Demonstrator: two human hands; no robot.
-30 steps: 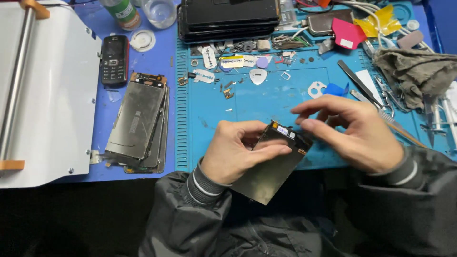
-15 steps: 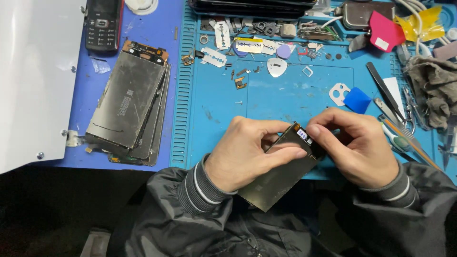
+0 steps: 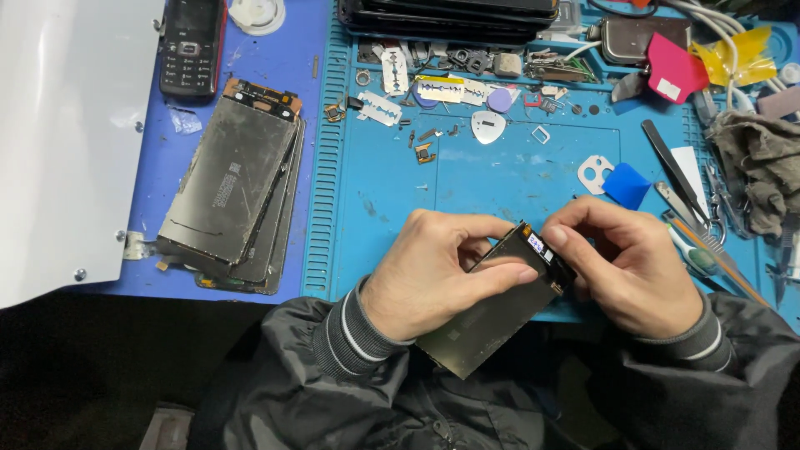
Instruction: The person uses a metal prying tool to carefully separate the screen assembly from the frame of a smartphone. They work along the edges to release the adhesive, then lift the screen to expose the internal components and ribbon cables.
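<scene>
My left hand [image 3: 437,271] grips a thin grey phone screen panel [image 3: 487,321] by its side, with the thumb laid across the back. The panel tilts over the near edge of the blue work mat [image 3: 400,192]. My right hand [image 3: 629,267] pinches the panel's top end, where a small connector strip [image 3: 537,244] sits. Both hands hold the same panel close to my body, above my dark jacket sleeves.
A stack of similar screen panels [image 3: 229,187] lies at the left. A black keypad phone [image 3: 192,46], razor blades, picks, small parts, tweezers [image 3: 675,171], a blue card [image 3: 625,185], a grey rag [image 3: 762,162] and a white sheet [image 3: 62,142] surround the mat.
The view has shifted down and left, so the table things sit higher in frame. Both hands keep hold of the panel; my right fingers have moved slightly along its top end.
</scene>
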